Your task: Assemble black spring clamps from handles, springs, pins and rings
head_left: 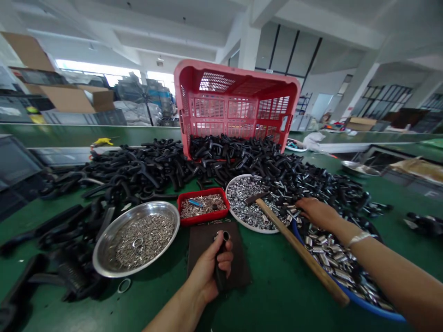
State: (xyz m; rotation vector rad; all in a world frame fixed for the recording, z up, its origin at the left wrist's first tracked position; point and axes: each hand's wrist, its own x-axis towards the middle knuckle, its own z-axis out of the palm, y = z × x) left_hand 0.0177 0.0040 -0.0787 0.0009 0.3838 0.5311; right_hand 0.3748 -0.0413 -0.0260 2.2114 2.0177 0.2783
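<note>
My left hand (216, 263) is wrapped round a black handle (220, 273), whose round hollow metal end (226, 235) points up above the thumb. It is over a dark square pad (240, 260) on the green table. My right hand (316, 213) reaches over a blue-rimmed basin (374, 310) of ribbed metal sleeves (334, 253). Its fingers are bent together at small metal parts by the basin's far left edge; what they pinch is hidden. A hammer (301, 249) with a wooden handle lies slantwise between the hands, its head on a white tray (238, 220) of small shiny metal parts.
A steel bowl (100, 258) of small metal pins stands left, beside a red tray (187, 221) of longer pins. Black handles (148, 170) are heaped across the back and left. A red crate (238, 74) lies tipped on its side behind. A metal ring (123, 286) lies in front.
</note>
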